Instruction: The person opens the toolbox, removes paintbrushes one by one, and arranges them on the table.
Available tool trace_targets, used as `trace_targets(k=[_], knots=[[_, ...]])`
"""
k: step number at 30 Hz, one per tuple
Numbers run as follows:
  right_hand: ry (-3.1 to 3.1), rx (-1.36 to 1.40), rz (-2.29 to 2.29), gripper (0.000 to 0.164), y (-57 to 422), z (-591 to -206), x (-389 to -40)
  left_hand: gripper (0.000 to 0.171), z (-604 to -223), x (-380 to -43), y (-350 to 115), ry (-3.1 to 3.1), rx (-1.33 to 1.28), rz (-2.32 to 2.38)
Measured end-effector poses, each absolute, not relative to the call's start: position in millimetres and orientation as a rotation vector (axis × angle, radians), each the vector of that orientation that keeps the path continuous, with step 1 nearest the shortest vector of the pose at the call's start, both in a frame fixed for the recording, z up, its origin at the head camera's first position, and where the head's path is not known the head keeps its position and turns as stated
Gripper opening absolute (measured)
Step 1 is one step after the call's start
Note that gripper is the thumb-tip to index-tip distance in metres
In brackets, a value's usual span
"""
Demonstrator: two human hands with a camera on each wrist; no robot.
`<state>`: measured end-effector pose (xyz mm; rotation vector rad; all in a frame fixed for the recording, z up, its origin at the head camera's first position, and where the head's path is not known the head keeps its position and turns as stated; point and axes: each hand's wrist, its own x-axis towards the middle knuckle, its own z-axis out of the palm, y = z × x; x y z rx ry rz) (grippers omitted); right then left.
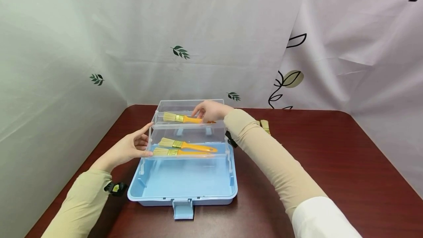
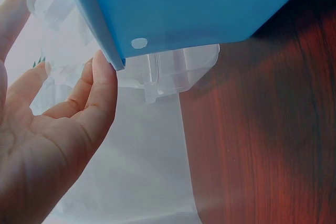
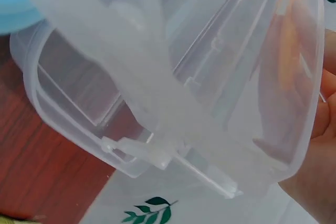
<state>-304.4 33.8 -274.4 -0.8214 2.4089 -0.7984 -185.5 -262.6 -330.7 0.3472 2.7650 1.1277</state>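
Red table (image 1: 330, 157), brushes (image 1: 265, 126) behind right sleeve (image 1: 264, 157)

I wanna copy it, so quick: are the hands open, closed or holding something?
Left hand: holding the lower clear tray at its left end.
Right hand: holding an orange-handled brush.

The box (image 1: 185, 183) looks like smooth plastic, its trays (image 1: 188, 126) glossy clear plastic; the brushes (image 1: 198, 147) have shiny metal bands (image 1: 177, 144); the tabletop (image 1: 317, 150) looks like polished wood.
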Motion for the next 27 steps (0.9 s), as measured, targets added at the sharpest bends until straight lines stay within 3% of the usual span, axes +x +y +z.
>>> trace_targets(k=[8,27], knots=[[2.351,-0.677,-0.899,0.046,31.2,-274.0,-304.9,0.103,-330.6,-184.9,-263.0,2.757,0.353,1.138],[2.219,-0.35,-1.227,0.037,26.6,-274.3,-304.8,0.102,-331.1,-184.9,-263.9,2.766,0.366,1.134]])
